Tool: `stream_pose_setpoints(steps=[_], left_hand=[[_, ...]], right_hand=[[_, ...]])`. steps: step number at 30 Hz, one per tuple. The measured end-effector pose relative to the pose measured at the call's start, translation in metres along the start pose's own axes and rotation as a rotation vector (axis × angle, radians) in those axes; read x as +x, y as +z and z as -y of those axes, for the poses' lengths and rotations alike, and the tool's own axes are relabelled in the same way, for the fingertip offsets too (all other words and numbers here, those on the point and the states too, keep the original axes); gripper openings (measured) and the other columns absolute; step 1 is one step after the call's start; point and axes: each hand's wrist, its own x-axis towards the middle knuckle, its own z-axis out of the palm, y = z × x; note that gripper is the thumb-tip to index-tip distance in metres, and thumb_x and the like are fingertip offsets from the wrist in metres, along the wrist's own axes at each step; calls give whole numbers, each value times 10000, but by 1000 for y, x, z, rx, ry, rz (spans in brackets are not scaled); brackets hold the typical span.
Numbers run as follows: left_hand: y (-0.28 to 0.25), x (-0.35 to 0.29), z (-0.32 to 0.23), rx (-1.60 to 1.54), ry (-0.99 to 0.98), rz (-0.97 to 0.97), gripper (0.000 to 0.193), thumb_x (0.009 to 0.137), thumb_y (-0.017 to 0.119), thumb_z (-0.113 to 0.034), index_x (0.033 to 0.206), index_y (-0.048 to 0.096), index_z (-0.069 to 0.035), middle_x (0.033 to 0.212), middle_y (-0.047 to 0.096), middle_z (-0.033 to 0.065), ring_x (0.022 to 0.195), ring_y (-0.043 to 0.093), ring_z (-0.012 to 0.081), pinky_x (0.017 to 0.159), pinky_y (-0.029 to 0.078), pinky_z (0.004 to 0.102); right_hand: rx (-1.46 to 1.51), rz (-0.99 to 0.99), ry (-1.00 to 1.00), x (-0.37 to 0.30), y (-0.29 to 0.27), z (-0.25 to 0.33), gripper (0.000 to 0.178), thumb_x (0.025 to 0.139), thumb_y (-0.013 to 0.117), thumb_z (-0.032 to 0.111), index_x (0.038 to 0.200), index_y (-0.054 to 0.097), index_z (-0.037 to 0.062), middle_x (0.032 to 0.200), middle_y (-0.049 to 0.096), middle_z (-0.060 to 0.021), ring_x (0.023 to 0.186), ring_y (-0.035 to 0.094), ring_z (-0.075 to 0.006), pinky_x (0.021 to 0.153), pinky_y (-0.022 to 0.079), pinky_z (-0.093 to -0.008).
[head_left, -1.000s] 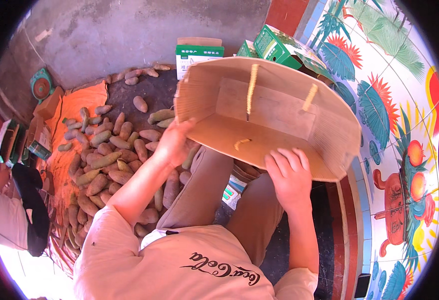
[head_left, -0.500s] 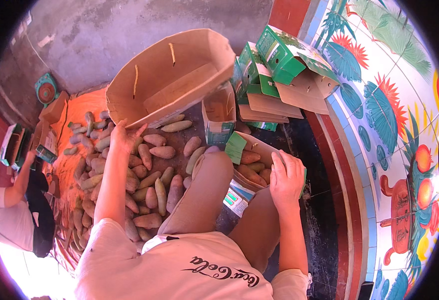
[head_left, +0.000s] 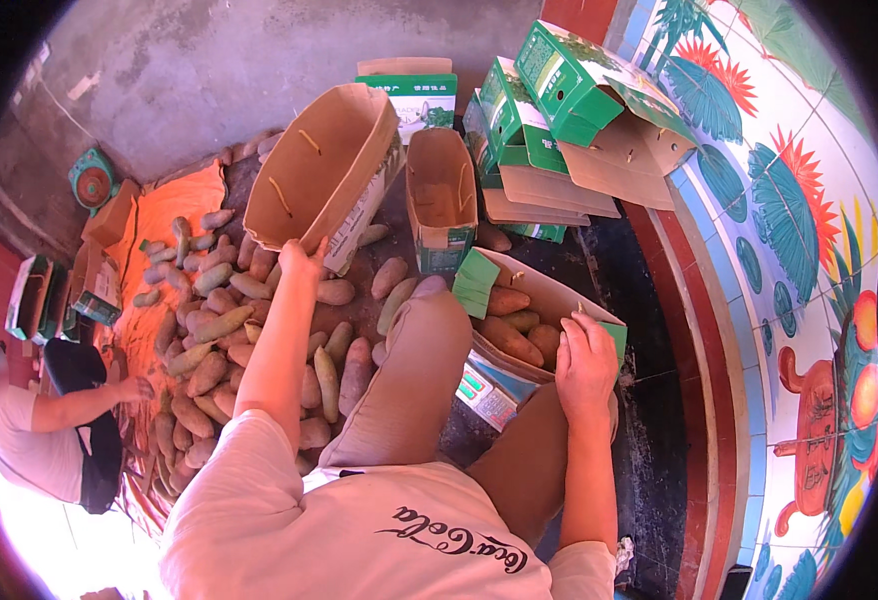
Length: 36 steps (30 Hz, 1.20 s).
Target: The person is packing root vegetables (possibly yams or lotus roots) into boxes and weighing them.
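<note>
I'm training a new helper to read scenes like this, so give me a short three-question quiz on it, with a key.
1. Multiple choice: the left hand holds a tilted carton. What colour are the cord loops inside it?
a) blue
b) yellowish
c) black
2. True or false: the right hand is at the rim of an empty carton.
3. Short answer: what device with a green-lit display shows between the person's legs?

Key:
1. b.
2. False; the box there has tubers in it.
3. A digital scale.
</note>
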Motion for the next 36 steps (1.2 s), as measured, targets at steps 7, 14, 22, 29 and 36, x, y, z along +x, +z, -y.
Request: stream_pose_setpoints(steps=[7, 14, 22, 29, 36], left_hand=[[31, 21, 44, 29, 57, -117, 429, 891, 261, -110, 1309, 299, -21, 1360, 286, 157, 1208, 328, 361, 922, 415, 507], [44, 65, 88, 13, -21, -189, 441, 844, 337, -63, 1284, 336, -41, 1354, 303, 104, 1189, 367, 319, 913, 404, 539], [58, 58, 141, 488, -340, -38, 516, 852, 432, -194, 1329, 271, -83, 1386, 222, 135, 1142, 385, 422, 871, 422, 507], [39, 38, 118, 848, -322, 263, 493, 888, 418, -239, 1317, 271, -46, 1316, 340, 176, 1112, 444, 346, 906, 390, 445], [45, -39, 89, 1014, -248, 537, 309, 892, 431, -248, 1126, 484, -53, 1131, 545, 116, 1005, 535, 243, 819, 417, 355]], right_hand=[[-46, 65, 30, -8, -8, -7, 202, 712, 607, 32, 914, 595, 42, 970, 590, -108, 852, 570, -287, 747, 464, -368], [-47, 109, 29, -9, -14, -9, 232, 685, 619, 8, 911, 580, 42, 971, 584, -105, 833, 572, -287, 721, 470, -364], [-62, 139, 77, -11, -17, -13, 251, 681, 616, -1, 924, 574, 45, 966, 584, -105, 830, 573, -279, 717, 474, -365], [-43, 134, 91, -8, -10, -11, 226, 695, 612, 3, 913, 576, 47, 950, 589, -106, 826, 577, -278, 716, 475, -362], [16, 66, 122, -7, -10, -8, 208, 706, 607, 4, 908, 575, 40, 927, 593, -106, 813, 583, -283, 713, 475, -364]])
